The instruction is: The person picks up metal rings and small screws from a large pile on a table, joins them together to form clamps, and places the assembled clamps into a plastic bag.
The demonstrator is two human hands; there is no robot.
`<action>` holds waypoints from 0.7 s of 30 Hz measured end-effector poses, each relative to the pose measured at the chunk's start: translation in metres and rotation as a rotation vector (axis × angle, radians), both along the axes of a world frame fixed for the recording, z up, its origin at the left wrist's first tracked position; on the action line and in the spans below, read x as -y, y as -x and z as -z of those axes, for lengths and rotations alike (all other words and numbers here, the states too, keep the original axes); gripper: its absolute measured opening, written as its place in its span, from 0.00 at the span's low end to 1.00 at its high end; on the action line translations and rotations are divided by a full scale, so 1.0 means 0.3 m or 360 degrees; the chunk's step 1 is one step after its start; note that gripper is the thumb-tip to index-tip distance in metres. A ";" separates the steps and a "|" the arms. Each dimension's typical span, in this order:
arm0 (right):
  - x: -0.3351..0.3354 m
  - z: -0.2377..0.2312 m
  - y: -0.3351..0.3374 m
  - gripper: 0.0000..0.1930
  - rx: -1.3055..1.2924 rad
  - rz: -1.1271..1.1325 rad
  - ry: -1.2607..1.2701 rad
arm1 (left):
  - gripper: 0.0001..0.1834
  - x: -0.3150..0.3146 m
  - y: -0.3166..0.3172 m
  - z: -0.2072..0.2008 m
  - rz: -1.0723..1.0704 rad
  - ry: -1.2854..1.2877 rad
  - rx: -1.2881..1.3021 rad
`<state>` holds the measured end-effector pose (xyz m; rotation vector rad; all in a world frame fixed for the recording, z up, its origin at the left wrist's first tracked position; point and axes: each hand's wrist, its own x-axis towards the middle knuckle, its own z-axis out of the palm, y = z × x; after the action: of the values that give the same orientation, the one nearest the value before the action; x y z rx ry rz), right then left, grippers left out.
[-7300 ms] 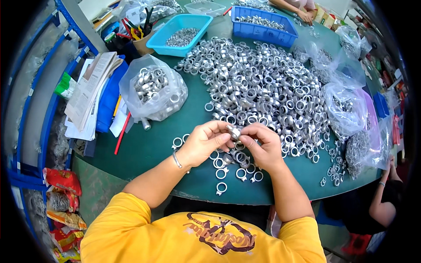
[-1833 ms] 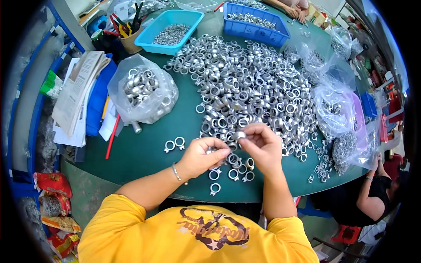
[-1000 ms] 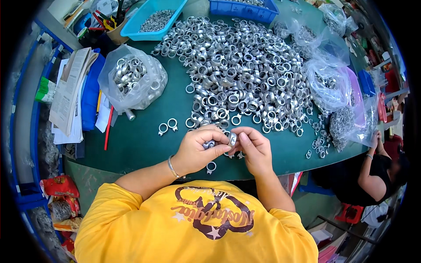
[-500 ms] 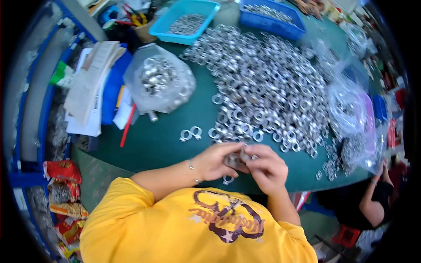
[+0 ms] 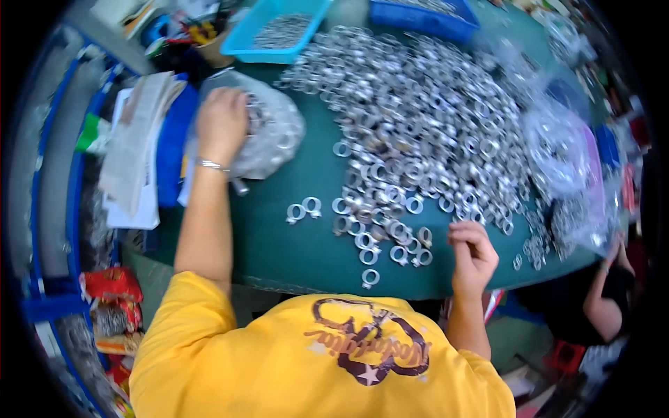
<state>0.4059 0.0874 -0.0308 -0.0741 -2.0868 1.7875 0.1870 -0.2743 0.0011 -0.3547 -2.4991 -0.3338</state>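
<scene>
My left hand point(image 5: 223, 125) reaches over the clear plastic bag point(image 5: 282, 150) at the left of the table, its back toward me. The fingertips are hidden, so I cannot see whether they hold anything. Inside the bag lie shiny metal ring clamps point(image 5: 256, 115). My right hand point(image 5: 474, 256) hovers over the table's near edge with curled fingers; what is in them, if anything, does not show. Just left of it, several loose ring clamps point(image 5: 399, 254) lie at the near end of a large heap of ring clamps point(image 5: 418, 132). Two more clamps point(image 5: 304, 209) lie apart.
A turquoise tray point(image 5: 279, 52) and a blue tray point(image 5: 425, 19), both with small metal parts, stand at the back. Papers point(image 5: 136, 146) lie left of the bag. Clear plastic bags point(image 5: 554, 157) sit at the right, near another person's arm point(image 5: 605, 303).
My hands were together at the heap's near end, holding metal pieces. The left has gone up and left to the bag; the right has moved right. More loose clamps show where they were.
</scene>
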 end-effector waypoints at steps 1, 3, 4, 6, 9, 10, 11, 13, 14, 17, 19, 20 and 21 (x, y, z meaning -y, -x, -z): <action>-0.006 0.012 0.002 0.07 0.0009 0.0018 -0.0071 | 0.11 0.000 0.006 0.001 0.0037 0.0017 0.0072; -0.001 0.007 0.016 0.06 0.0088 0.0082 -0.0317 | 0.12 -0.013 0.004 -0.021 0.0126 0.0004 0.0252; -0.001 -0.008 0.023 0.07 0.0125 0.0052 -0.0517 | 0.12 -0.019 -0.005 -0.032 0.0160 -0.0018 0.0349; 0.006 -0.007 0.017 0.05 0.0231 0.0040 -0.0677 | 0.12 -0.064 -0.019 -0.023 0.0280 -0.0158 0.0402; 0.017 0.005 0.009 0.05 0.0388 -0.0134 -0.0933 | 0.12 -0.059 -0.006 0.014 0.0199 0.0048 0.0320; 0.021 0.012 0.009 0.05 0.0381 -0.0143 -0.0928 | 0.12 -0.057 0.013 0.008 0.0188 0.0054 0.0316; 0.024 0.023 0.009 0.06 0.0394 -0.0185 -0.0971 | 0.12 -0.054 0.028 0.002 0.0169 0.0041 0.0362; 0.023 0.027 0.007 0.05 0.0316 -0.0213 -0.1044 | 0.10 -0.065 0.011 0.004 0.0143 -0.0015 0.0164; 0.024 0.021 0.005 0.05 0.0297 -0.0195 -0.1037 | 0.07 -0.108 -0.033 -0.023 0.0121 -0.0093 -0.0197; 0.020 0.017 -0.022 0.06 0.0302 -0.0307 -0.0227 | 0.04 -0.296 -0.212 -0.073 0.0510 -0.0597 -0.0186; 0.038 0.015 -0.029 0.06 0.0252 -0.0353 -0.0082 | 0.06 -0.396 -0.333 -0.044 0.1037 -0.0849 0.0324; 0.046 0.012 -0.029 0.06 0.0199 -0.0398 0.0070 | 0.06 -0.437 -0.395 -0.037 0.1137 -0.1003 0.0831; 0.049 0.003 -0.028 0.07 0.0199 -0.0451 0.0066 | 0.05 -0.469 -0.436 -0.013 0.1210 -0.1129 0.1196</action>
<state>0.4143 0.0727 -0.0316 0.1074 -2.2402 2.0369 0.3177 -0.1335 0.0048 -0.9986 -2.5620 -1.8791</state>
